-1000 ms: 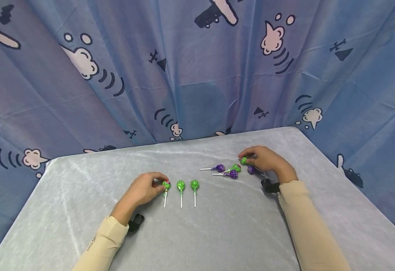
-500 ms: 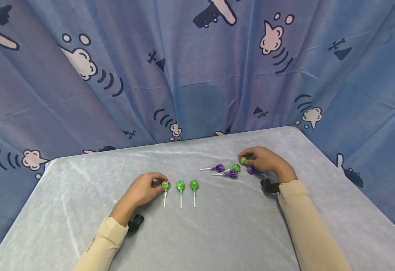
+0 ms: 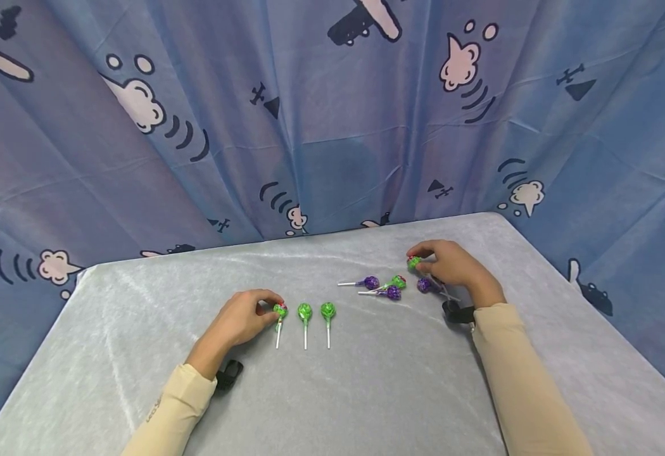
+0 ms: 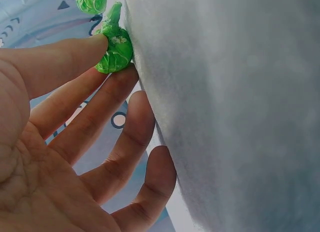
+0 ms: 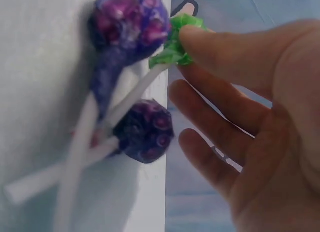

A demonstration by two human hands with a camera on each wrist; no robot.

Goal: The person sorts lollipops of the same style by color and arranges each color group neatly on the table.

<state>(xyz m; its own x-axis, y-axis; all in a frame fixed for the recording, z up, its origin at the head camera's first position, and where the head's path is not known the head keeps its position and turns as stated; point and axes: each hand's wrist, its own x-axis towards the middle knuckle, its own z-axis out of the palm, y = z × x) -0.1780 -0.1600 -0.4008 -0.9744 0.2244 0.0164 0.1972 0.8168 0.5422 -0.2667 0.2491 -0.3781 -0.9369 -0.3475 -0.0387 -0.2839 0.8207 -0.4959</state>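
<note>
In the head view my left hand point(image 3: 247, 316) pinches the wrapped head of a green lollipop point(image 3: 280, 311) between thumb and fingers. That lollipop lies at the left end of a row, beside two more green lollipops point(image 3: 305, 312), sticks toward me. Farther back on the right, my right hand point(image 3: 452, 263) pinches another green lollipop point(image 3: 413, 263) by its head. Just under that hand lies a purple lollipop point(image 3: 424, 285). The right wrist view shows the pinched green wrapper point(image 5: 172, 49) close to a blurred purple lollipop point(image 5: 132, 24).
Left of the right hand is a loose group: two purple lollipops point(image 3: 371, 283) and a green lollipop point(image 3: 399, 282) whose stick crosses one of them. A pale grey cloth covers the table point(image 3: 332, 399). A blue patterned curtain point(image 3: 332, 126) hangs behind it.
My right hand has shifted slightly back and to the right, carrying the green lollipop away from the group. The left hand stays in place on its lollipop.
</note>
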